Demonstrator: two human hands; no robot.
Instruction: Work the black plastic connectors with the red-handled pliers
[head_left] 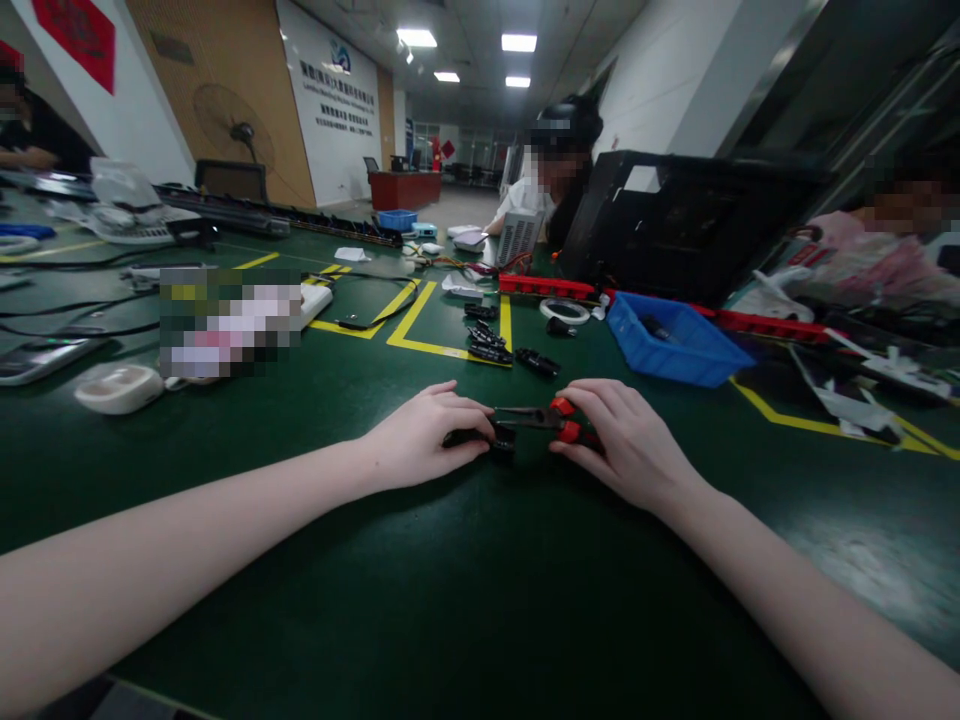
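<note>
My right hand (626,440) is closed around the red handles of a pair of pliers (536,418), whose metal jaws point left, slightly apart. My left hand (431,435) pinches a small black plastic part (501,440), which lies right at the pliers' jaws. Whether the jaws touch the part I cannot tell, and its far end is hidden behind my left fingers. Beyond my hands, several similar black parts (487,340) lie in a loose group on the green table (465,580), with another black part (537,361) just to their right.
A blue bin (675,340) with dark items in it stands at the right, near a coil of white cable (565,311). A large black case (690,220) rises behind it. At the left lie a white earbud case (118,388) and a phone (52,358). Other people sit around the table.
</note>
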